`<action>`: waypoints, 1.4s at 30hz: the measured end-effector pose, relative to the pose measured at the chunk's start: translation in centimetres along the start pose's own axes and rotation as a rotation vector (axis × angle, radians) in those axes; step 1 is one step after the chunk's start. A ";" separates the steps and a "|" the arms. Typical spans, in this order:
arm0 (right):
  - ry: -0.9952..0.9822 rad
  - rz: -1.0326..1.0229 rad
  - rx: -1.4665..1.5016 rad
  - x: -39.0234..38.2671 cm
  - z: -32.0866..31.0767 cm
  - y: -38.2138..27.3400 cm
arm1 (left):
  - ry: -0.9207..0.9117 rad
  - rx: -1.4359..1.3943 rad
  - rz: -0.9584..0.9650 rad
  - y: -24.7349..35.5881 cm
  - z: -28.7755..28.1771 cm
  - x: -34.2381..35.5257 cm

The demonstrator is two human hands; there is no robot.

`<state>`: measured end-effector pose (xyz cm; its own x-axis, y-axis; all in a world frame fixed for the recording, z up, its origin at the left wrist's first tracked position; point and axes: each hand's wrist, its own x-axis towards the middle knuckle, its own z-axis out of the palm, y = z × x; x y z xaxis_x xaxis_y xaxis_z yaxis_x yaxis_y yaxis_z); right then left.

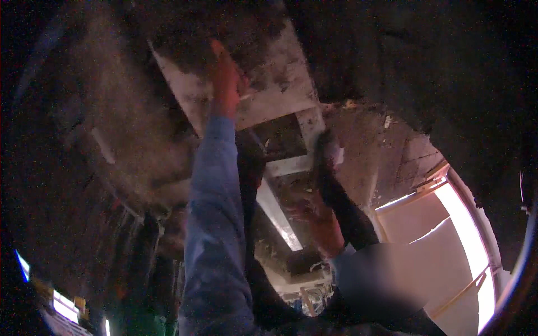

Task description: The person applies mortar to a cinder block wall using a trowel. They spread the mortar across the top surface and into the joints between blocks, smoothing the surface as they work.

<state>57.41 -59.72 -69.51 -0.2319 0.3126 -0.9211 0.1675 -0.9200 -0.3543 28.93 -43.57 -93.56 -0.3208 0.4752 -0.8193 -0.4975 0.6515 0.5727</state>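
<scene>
My left hand (226, 79) reaches forward in a blue sleeve, fingers stretched out. It lies over a pale flat board (280, 89) with dark dirt patches; whether it touches the board I cannot tell. My right hand (324, 224) is lower and to the right, beside my dark-trousered right leg (350, 210). Its fingers look spread, somewhat blurred, with nothing seen in them. Between the hands, pale bars frame a dark rectangular opening (280, 137). A white strip (278, 217) runs slantwise below it.
Brownish, dirty ground (370, 151) surrounds the board, dim on the left. At the right stand large pale panels (443, 246) with wooden strips and bright light beside them. My shoe (329, 151) is near the board's near right corner. Cluttered shapes (308, 297) show at the lower middle.
</scene>
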 end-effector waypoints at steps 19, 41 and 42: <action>-0.018 -0.003 0.192 -1.5 -0.1 4.7 | 0.799 1.672 0.850 -6.5 -4.3 -8.9; 0.060 0.139 0.000 1.0 0.8 6.1 | 0.215 1.098 0.430 -22.4 -6.1 -20.6; 0.130 0.136 -0.048 0.8 0.6 6.2 | 0.074 1.076 0.149 -22.4 -5.3 -23.9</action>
<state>57.63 -65.29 -72.36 -0.0788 0.2164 -0.9731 0.2351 -0.9446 -0.2291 43.47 -72.70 -86.96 -0.3850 0.5792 -0.7185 0.5056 0.7837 0.3608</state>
